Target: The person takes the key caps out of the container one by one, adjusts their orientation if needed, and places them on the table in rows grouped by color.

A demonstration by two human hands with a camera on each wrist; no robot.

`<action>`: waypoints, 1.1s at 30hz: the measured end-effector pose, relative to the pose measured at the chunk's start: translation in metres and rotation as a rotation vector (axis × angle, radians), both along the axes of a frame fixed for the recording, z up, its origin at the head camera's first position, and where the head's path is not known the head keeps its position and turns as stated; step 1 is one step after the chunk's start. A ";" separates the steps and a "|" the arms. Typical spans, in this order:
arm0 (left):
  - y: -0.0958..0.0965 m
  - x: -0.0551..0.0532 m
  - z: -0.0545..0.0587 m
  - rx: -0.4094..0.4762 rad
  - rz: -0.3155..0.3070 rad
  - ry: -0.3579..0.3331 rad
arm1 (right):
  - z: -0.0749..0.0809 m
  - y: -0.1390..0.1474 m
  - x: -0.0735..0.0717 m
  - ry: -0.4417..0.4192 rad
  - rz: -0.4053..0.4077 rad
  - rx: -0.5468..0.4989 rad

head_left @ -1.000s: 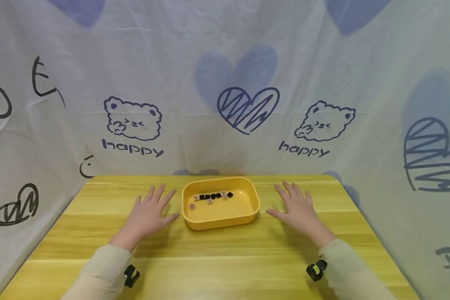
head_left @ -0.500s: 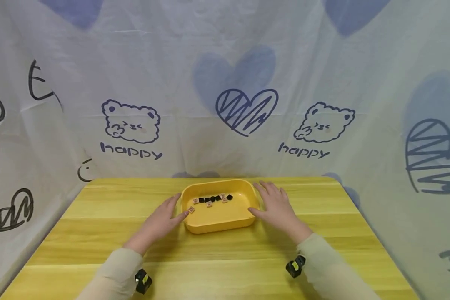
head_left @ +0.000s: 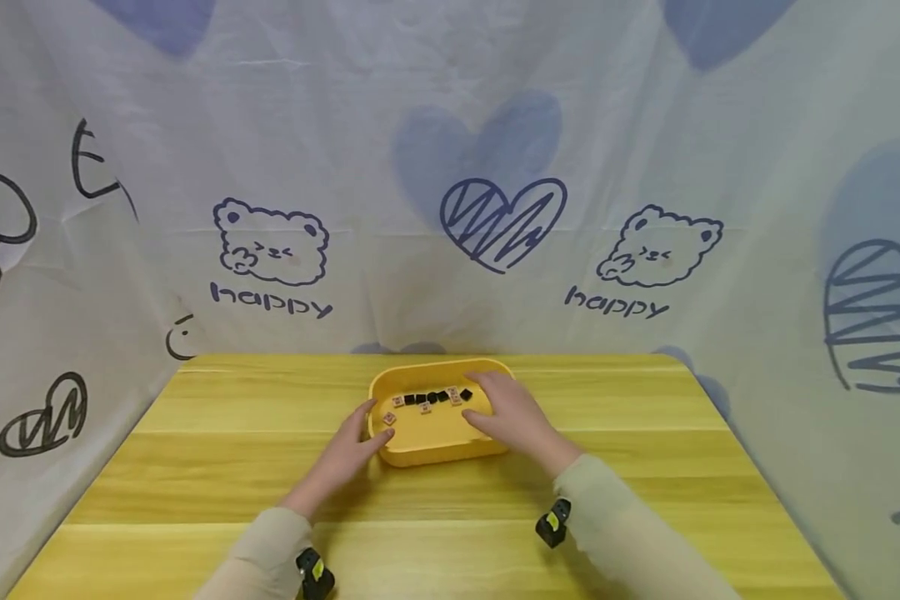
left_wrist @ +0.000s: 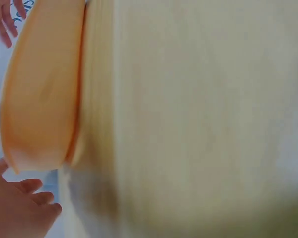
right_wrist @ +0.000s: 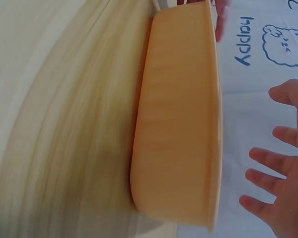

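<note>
A yellow plastic bin (head_left: 442,455) stands on the wood-grain table. Several small black pieces (head_left: 421,399) and small pale tiles with reddish marks (head_left: 424,408) lie on its floor, most in a rough row. At the bin's left end is my left hand (head_left: 349,450), its thumb over the near left corner and its fingers along the outside of the end wall. In the left wrist view those fingers (left_wrist: 37,198) look loosely bent. My right hand (head_left: 512,415) is over the bin's right part, thumb and fingers spread, holding nothing; in the right wrist view its fingers (right_wrist: 270,161) stand apart above the rim.
The yellow table (head_left: 645,500) extends to both sides and in front of the bin. Behind it hangs a white cloth (head_left: 390,283) printed with hearts and bears. Small black cameras (head_left: 552,523) are worn on both wrists.
Both hands have moved inward from beside the bin. The left has come to its left end; the right has passed over the right rim. The bin and its pieces look unmoved.
</note>
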State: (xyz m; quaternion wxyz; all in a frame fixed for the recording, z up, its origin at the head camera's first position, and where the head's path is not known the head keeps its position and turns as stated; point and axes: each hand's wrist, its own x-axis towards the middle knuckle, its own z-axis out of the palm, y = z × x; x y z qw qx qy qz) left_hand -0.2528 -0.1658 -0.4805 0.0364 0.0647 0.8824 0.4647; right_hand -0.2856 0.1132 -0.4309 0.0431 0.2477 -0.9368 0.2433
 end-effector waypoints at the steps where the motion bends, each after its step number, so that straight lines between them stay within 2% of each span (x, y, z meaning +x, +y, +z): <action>1: 0.001 0.001 -0.003 0.040 0.008 -0.007 | 0.000 -0.003 0.000 -0.016 0.006 -0.004; 9: 0.010 0.007 -0.022 0.273 0.068 -0.053 | -0.006 -0.024 -0.005 -0.115 0.045 -0.012; 15: 0.015 0.007 -0.025 0.395 0.093 -0.035 | -0.004 -0.041 -0.014 -0.186 0.069 -0.050; 19: 0.016 0.006 -0.028 0.418 0.097 -0.009 | -0.002 -0.053 -0.018 -0.241 0.099 -0.114; 25: 0.015 0.007 -0.035 0.382 0.078 0.047 | -0.012 -0.068 -0.020 -0.353 0.090 -0.208; 30: 0.012 0.007 -0.040 0.394 0.013 0.085 | -0.018 -0.080 -0.028 -0.406 0.072 -0.208; 33: 0.011 0.006 -0.041 0.399 -0.016 0.064 | -0.021 -0.086 -0.033 -0.440 0.081 -0.219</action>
